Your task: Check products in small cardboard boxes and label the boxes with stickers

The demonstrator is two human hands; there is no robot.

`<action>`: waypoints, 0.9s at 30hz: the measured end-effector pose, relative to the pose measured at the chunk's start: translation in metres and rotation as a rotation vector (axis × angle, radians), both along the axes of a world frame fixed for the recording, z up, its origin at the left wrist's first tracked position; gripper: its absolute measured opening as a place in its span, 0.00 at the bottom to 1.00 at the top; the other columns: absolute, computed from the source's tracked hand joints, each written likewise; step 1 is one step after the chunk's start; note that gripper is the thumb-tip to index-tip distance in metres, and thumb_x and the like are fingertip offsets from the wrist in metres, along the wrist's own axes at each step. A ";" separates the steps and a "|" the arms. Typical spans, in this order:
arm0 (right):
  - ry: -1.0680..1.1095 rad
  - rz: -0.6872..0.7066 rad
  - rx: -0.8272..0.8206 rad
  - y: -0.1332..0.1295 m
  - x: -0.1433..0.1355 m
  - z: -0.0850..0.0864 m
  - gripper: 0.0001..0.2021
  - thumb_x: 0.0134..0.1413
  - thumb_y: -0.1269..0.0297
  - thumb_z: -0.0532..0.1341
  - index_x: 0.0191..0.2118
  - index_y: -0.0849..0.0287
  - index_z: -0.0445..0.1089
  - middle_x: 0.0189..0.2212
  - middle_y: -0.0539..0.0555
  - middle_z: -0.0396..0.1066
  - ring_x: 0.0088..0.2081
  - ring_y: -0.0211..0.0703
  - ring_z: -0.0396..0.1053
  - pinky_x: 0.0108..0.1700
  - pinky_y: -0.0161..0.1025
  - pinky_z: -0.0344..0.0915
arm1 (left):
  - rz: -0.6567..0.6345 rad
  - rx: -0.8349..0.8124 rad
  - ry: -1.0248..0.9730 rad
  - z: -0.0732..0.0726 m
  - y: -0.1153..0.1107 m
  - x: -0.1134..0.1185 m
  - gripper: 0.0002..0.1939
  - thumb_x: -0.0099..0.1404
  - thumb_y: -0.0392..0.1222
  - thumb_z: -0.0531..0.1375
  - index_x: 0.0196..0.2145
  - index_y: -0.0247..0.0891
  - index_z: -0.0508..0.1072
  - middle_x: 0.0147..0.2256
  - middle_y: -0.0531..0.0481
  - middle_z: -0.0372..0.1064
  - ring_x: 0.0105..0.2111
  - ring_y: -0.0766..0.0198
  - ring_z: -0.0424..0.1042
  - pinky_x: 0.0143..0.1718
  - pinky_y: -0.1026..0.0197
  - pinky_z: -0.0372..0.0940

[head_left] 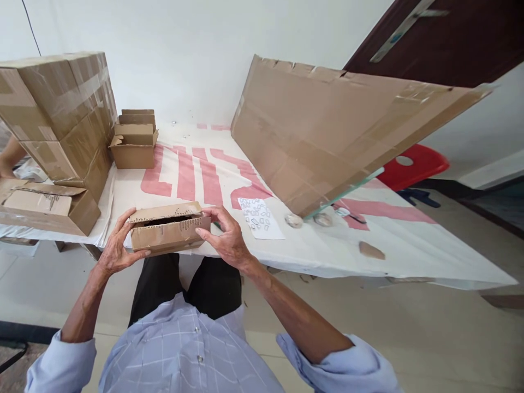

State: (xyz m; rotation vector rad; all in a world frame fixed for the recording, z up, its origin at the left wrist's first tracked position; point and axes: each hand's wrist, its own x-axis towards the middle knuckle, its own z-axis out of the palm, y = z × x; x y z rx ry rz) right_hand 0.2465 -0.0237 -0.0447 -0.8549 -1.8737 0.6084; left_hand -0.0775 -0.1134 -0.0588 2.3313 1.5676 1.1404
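Observation:
Between my two hands is a small brown cardboard box [170, 238], at the front edge of the table. Its top flaps do not quite meet, and a dark gap runs along the top. My left hand [117, 245] grips the left end, with the thumb low on the front. At the right end my right hand [226, 237] holds on, its thumb on the front and fingers behind the corner. Just right of that hand lies a white sheet [261, 218] with small stickers or printed outlines on it. What is inside the box cannot be made out.
Large taped cartons [61, 109] are stacked at left, with a small box [43, 204] before them and open boxes [133, 144] behind. A big cardboard panel [319, 125] leans at right above tape rolls [293, 220]. Someone's arm [11, 155] shows at far left.

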 end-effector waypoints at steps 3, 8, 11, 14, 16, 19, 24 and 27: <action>0.051 0.014 -0.101 -0.002 -0.002 0.007 0.13 0.58 0.61 0.66 0.49 0.53 0.73 0.45 0.55 0.78 0.47 0.49 0.76 0.53 0.47 0.75 | -0.011 0.023 -0.016 -0.001 0.002 -0.001 0.42 0.64 0.58 0.73 0.69 0.50 0.62 0.73 0.34 0.55 0.71 0.37 0.62 0.69 0.30 0.62; 0.068 0.051 -0.232 -0.002 -0.001 0.014 0.10 0.55 0.59 0.67 0.42 0.55 0.78 0.41 0.55 0.81 0.42 0.48 0.76 0.49 0.46 0.74 | -0.005 -0.016 -0.035 0.002 0.005 -0.001 0.44 0.63 0.60 0.73 0.70 0.48 0.62 0.72 0.34 0.54 0.71 0.36 0.62 0.69 0.32 0.64; 0.081 0.065 -0.244 0.000 0.000 0.015 0.09 0.55 0.58 0.67 0.40 0.55 0.79 0.38 0.54 0.82 0.40 0.48 0.76 0.47 0.46 0.73 | -0.003 -0.033 -0.031 0.006 0.006 0.000 0.45 0.63 0.61 0.73 0.70 0.46 0.62 0.72 0.34 0.54 0.72 0.36 0.61 0.70 0.32 0.62; 0.096 0.084 -0.223 0.001 0.001 0.015 0.07 0.56 0.59 0.67 0.37 0.54 0.79 0.36 0.53 0.81 0.39 0.47 0.76 0.47 0.46 0.73 | 0.001 -0.046 -0.032 0.010 0.008 0.001 0.45 0.63 0.62 0.73 0.70 0.45 0.62 0.71 0.34 0.55 0.72 0.36 0.60 0.71 0.33 0.62; 0.104 0.095 -0.193 0.002 0.002 0.016 0.06 0.56 0.59 0.67 0.36 0.54 0.78 0.35 0.53 0.80 0.39 0.47 0.75 0.47 0.46 0.73 | 0.004 -0.073 -0.043 0.012 0.008 0.001 0.45 0.62 0.63 0.72 0.70 0.45 0.62 0.71 0.33 0.55 0.71 0.36 0.60 0.68 0.34 0.66; 0.108 0.123 -0.155 0.002 0.003 0.019 0.04 0.57 0.60 0.66 0.34 0.54 0.76 0.35 0.53 0.79 0.40 0.47 0.75 0.49 0.47 0.73 | 0.009 -0.111 -0.066 0.014 0.009 0.002 0.45 0.62 0.62 0.73 0.70 0.45 0.62 0.70 0.33 0.54 0.71 0.36 0.60 0.63 0.37 0.72; 0.064 0.209 -0.247 0.009 0.005 0.032 0.11 0.63 0.55 0.65 0.32 0.55 0.75 0.31 0.52 0.77 0.37 0.46 0.73 0.44 0.44 0.71 | 0.033 -0.145 -0.086 0.017 0.010 0.002 0.45 0.61 0.62 0.73 0.69 0.45 0.64 0.70 0.34 0.55 0.70 0.36 0.61 0.60 0.39 0.74; 0.026 0.269 -0.313 0.019 0.006 0.042 0.14 0.65 0.52 0.63 0.34 0.56 0.78 0.32 0.52 0.78 0.37 0.45 0.74 0.43 0.42 0.70 | 0.035 -0.138 -0.096 0.017 0.012 0.001 0.46 0.60 0.63 0.73 0.69 0.46 0.64 0.70 0.34 0.55 0.70 0.36 0.62 0.60 0.40 0.74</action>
